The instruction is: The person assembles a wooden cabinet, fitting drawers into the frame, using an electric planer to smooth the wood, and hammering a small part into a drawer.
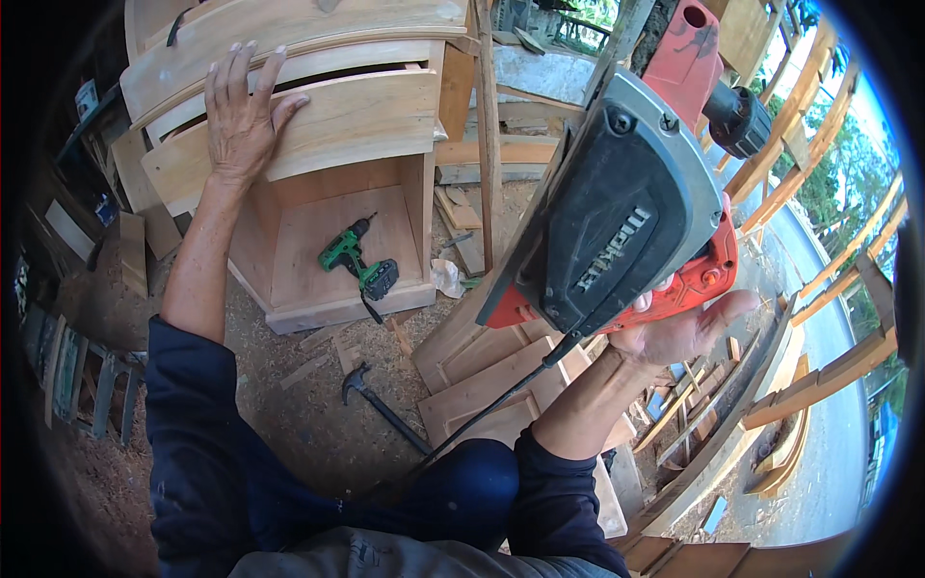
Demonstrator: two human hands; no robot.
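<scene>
My right hand (660,332) is closed around the red handle of an electric hand planer (617,217), which is raised on the right with its dark side cover facing me. The thumb sticks out and the other fingers are mostly hidden behind the tool. A black power cord (482,412) hangs from the planer toward my knee. On the left, my left hand (241,120) lies with spread fingers across a pale wooden drawer front (361,120). This front sits slightly tilted in a wooden cabinet (429,207), with a dark gap above it.
A green cordless drill (347,252) lies in the cabinet's lower compartment. On the dusty ground sits a claw hammer (381,405). Panelled wooden doors (491,400) lie beside my knee. Timber offcuts (699,414) and curved wooden pieces (790,453) crowd the right side.
</scene>
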